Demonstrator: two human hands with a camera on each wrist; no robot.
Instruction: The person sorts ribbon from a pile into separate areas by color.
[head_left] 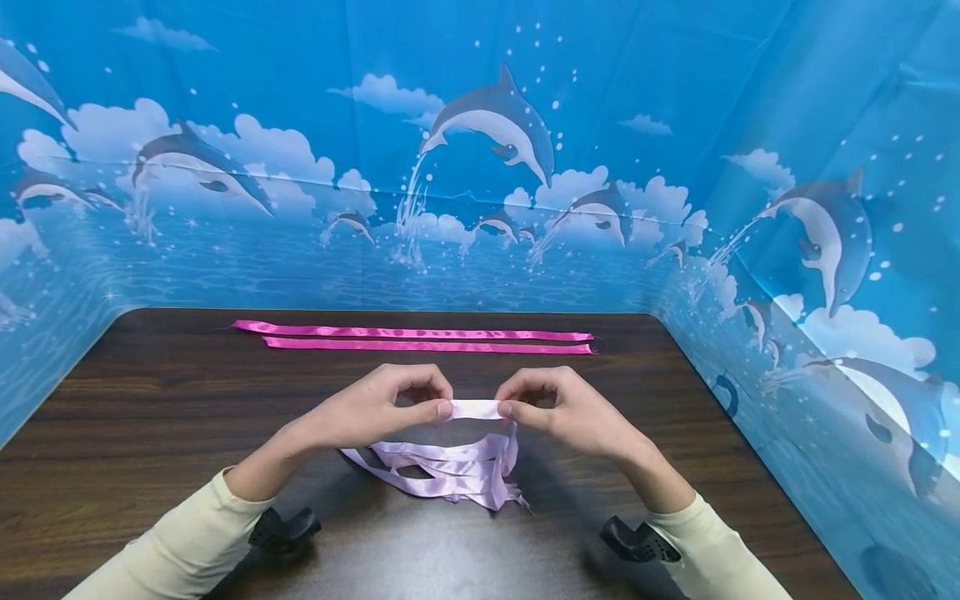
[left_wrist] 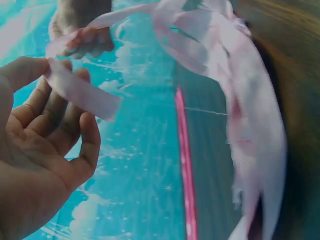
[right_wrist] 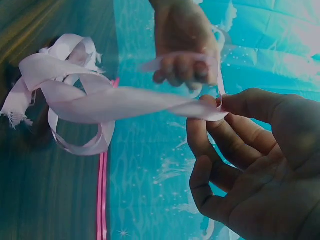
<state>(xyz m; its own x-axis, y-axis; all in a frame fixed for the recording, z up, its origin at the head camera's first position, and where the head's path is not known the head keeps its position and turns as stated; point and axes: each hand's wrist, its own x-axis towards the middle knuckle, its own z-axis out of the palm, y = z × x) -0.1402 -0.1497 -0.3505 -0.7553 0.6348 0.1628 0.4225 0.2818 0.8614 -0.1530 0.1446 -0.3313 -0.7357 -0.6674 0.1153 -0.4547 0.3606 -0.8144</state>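
A pale pink satin ribbon (head_left: pixel 476 409) is stretched level between my two hands, above the table. My left hand (head_left: pixel 378 408) pinches it near one end between thumb and fingers, and a short tail (left_wrist: pixel 90 97) hangs past the grip in the left wrist view. A short span away, my right hand (head_left: pixel 558 408) pinches the same ribbon between thumb and forefinger. From that grip the ribbon's long part (right_wrist: pixel 130 104) runs down to a loose, looped heap (head_left: pixel 457 467) on the table, where frayed ends show.
Two bright pink ribbons, a rear one (head_left: pixel 420 332) and a front one (head_left: pixel 427 345), lie straight and parallel near the back of the dark wooden table (head_left: pixel 150 400). A blue dolphin-print sheet (head_left: pixel 300 250) surrounds the table at the back and sides. Black devices (head_left: pixel 285 530) sit at both wrists.
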